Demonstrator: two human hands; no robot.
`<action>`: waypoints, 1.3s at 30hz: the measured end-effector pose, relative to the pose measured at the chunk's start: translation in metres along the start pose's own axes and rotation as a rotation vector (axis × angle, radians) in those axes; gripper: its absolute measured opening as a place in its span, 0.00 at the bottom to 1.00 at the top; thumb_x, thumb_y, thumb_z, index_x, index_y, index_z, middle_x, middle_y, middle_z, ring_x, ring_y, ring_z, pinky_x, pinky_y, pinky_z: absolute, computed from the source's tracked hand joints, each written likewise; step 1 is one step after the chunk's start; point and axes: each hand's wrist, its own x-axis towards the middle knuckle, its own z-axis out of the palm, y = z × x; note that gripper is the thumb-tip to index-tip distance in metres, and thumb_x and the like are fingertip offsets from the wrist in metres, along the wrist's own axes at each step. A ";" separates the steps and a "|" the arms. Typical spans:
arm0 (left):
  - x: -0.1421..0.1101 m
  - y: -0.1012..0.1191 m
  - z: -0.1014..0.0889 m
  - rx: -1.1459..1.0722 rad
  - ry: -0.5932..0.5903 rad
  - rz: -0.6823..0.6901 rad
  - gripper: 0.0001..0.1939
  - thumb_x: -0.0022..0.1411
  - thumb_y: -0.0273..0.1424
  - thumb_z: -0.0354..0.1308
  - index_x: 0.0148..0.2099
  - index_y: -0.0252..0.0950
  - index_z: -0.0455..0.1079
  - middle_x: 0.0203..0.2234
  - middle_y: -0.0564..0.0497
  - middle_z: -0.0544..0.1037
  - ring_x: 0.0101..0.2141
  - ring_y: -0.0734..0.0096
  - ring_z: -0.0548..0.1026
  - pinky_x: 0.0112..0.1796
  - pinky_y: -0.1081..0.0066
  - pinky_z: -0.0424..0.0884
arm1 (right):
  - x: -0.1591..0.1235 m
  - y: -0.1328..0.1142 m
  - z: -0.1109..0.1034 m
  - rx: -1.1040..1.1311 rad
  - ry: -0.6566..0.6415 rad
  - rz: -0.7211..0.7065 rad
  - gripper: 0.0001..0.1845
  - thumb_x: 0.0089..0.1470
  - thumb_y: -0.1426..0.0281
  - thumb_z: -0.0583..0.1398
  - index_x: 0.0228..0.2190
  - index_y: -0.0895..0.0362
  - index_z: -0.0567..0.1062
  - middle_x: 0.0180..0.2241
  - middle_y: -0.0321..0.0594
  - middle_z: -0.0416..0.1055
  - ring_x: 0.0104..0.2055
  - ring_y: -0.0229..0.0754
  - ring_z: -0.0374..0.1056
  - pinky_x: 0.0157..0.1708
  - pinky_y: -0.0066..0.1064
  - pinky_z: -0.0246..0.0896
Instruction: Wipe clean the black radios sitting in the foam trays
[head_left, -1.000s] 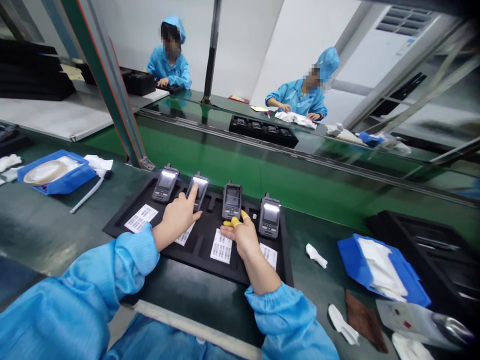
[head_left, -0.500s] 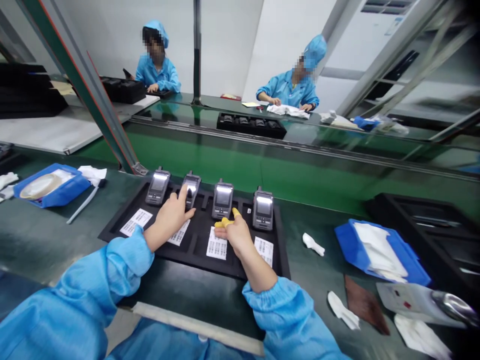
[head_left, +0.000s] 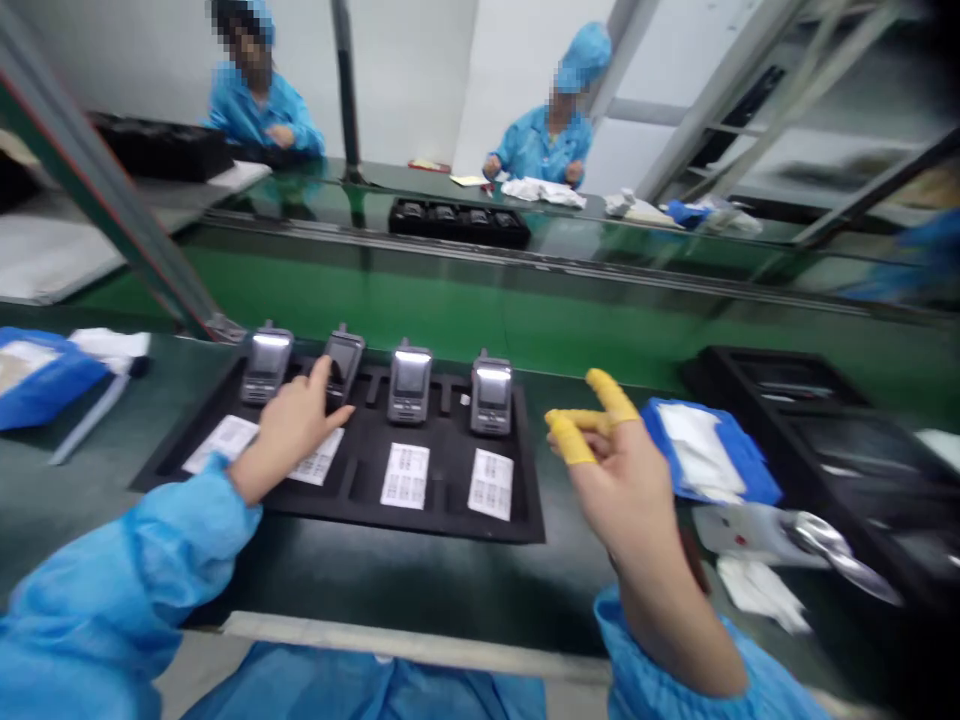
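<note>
While the left hand (head_left: 294, 425), loosely spread, fingers the second handset from left (head_left: 347, 352) along the black tray's (head_left: 532, 495) far side — right hand (head_left: 621, 470) hovering, fingertips apart — pressing too hard could skew it.

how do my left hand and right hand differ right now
The left hand shows no finger covers; the right hand wears yellow covers.
The left hand points at the second handset from the left; the right hand is beyond the black tray's right edge.
Both come from blue sleeves.
</note>
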 end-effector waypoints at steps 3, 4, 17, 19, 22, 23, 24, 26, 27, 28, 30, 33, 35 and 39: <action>-0.003 0.007 -0.011 0.065 0.064 0.041 0.35 0.65 0.49 0.44 0.65 0.31 0.48 0.42 0.37 0.71 0.39 0.49 0.75 0.35 0.61 0.72 | -0.001 0.024 -0.061 -0.120 0.198 0.026 0.35 0.51 0.58 0.59 0.58 0.54 0.61 0.38 0.42 0.75 0.35 0.41 0.72 0.39 0.39 0.69; -0.004 0.011 -0.012 0.072 0.121 0.042 0.35 0.65 0.50 0.43 0.64 0.30 0.50 0.43 0.37 0.70 0.40 0.48 0.75 0.37 0.59 0.72 | -0.004 0.033 -0.080 -0.199 0.243 0.064 0.33 0.50 0.58 0.59 0.56 0.55 0.64 0.38 0.43 0.76 0.35 0.42 0.73 0.39 0.39 0.68; -0.051 0.102 0.017 -0.429 0.154 0.691 0.21 0.66 0.43 0.43 0.49 0.40 0.70 0.48 0.42 0.74 0.47 0.51 0.72 0.44 0.53 0.69 | -0.058 0.112 -0.094 -0.902 -0.153 0.033 0.11 0.46 0.75 0.57 0.24 0.53 0.79 0.27 0.43 0.72 0.32 0.44 0.67 0.34 0.34 0.61; -0.048 0.107 0.024 -0.443 0.152 0.716 0.21 0.66 0.43 0.42 0.48 0.40 0.72 0.48 0.42 0.75 0.46 0.50 0.72 0.44 0.52 0.70 | -0.051 0.109 -0.107 -0.956 -0.070 0.040 0.12 0.47 0.74 0.55 0.28 0.54 0.80 0.28 0.45 0.72 0.32 0.45 0.66 0.34 0.34 0.59; -0.042 0.116 0.033 -0.484 0.162 0.766 0.22 0.65 0.44 0.44 0.47 0.39 0.73 0.48 0.42 0.75 0.48 0.49 0.72 0.47 0.51 0.68 | -0.033 0.100 -0.142 -1.165 0.217 0.021 0.17 0.51 0.72 0.52 0.35 0.59 0.80 0.33 0.52 0.71 0.34 0.50 0.64 0.32 0.38 0.56; -0.042 0.120 0.035 -0.493 0.164 0.788 0.22 0.66 0.44 0.44 0.49 0.38 0.72 0.50 0.41 0.74 0.50 0.50 0.71 0.50 0.51 0.67 | -0.028 0.097 -0.154 -1.270 0.300 0.004 0.18 0.52 0.72 0.51 0.36 0.61 0.80 0.33 0.54 0.71 0.33 0.51 0.64 0.30 0.38 0.54; -0.042 0.124 0.036 -0.495 0.161 0.812 0.22 0.66 0.43 0.45 0.50 0.37 0.72 0.52 0.41 0.73 0.53 0.50 0.69 0.53 0.51 0.64 | -0.024 0.094 -0.165 -1.365 0.321 -0.013 0.18 0.52 0.72 0.51 0.35 0.61 0.80 0.32 0.55 0.71 0.33 0.51 0.64 0.28 0.38 0.52; -0.043 0.131 0.037 -0.469 0.134 0.853 0.22 0.66 0.43 0.47 0.54 0.36 0.69 0.56 0.41 0.69 0.57 0.51 0.65 0.56 0.50 0.59 | -0.019 0.094 -0.181 -1.486 0.251 -0.040 0.17 0.52 0.72 0.51 0.31 0.60 0.81 0.29 0.54 0.71 0.30 0.51 0.63 0.25 0.36 0.48; -0.045 0.135 0.037 -0.449 0.106 0.870 0.23 0.66 0.43 0.49 0.55 0.35 0.68 0.58 0.42 0.67 0.58 0.51 0.64 0.57 0.49 0.58 | -0.017 0.096 -0.186 -1.518 0.197 -0.049 0.18 0.52 0.71 0.51 0.29 0.59 0.81 0.28 0.53 0.71 0.29 0.50 0.62 0.24 0.35 0.46; -0.046 0.138 0.037 -0.436 0.077 0.878 0.24 0.65 0.44 0.50 0.57 0.35 0.66 0.59 0.41 0.66 0.59 0.51 0.63 0.58 0.49 0.56 | -0.014 0.098 -0.189 -1.537 0.192 -0.049 0.18 0.52 0.71 0.51 0.28 0.58 0.81 0.26 0.51 0.71 0.27 0.50 0.62 0.23 0.35 0.44; -0.047 0.143 0.036 -0.426 0.041 0.862 0.28 0.63 0.46 0.53 0.58 0.34 0.64 0.60 0.41 0.64 0.61 0.52 0.60 0.59 0.50 0.53 | -0.005 0.102 -0.186 -1.551 0.232 -0.084 0.19 0.52 0.66 0.51 0.22 0.56 0.80 0.22 0.51 0.69 0.24 0.51 0.60 0.21 0.34 0.41; -0.048 0.147 0.037 -0.454 0.019 0.821 0.33 0.62 0.50 0.52 0.60 0.33 0.62 0.61 0.40 0.62 0.63 0.54 0.55 0.61 0.52 0.49 | 0.018 0.094 -0.156 -1.396 0.185 -0.306 0.19 0.51 0.67 0.50 0.19 0.56 0.78 0.20 0.49 0.65 0.26 0.52 0.59 0.22 0.35 0.45; -0.049 0.149 0.038 -0.482 0.000 0.797 0.34 0.62 0.51 0.51 0.62 0.33 0.60 0.62 0.39 0.61 0.64 0.55 0.54 0.62 0.53 0.48 | 0.037 0.081 -0.117 -1.213 0.126 -0.487 0.17 0.50 0.69 0.51 0.23 0.56 0.79 0.23 0.49 0.67 0.30 0.51 0.61 0.27 0.37 0.49; -0.050 0.150 0.038 -0.508 -0.051 0.779 0.35 0.63 0.52 0.49 0.62 0.33 0.59 0.62 0.39 0.60 0.64 0.56 0.53 0.62 0.51 0.47 | 0.077 0.054 -0.025 -0.962 -0.053 -0.749 0.18 0.48 0.77 0.52 0.33 0.53 0.79 0.35 0.46 0.72 0.38 0.48 0.62 0.39 0.41 0.50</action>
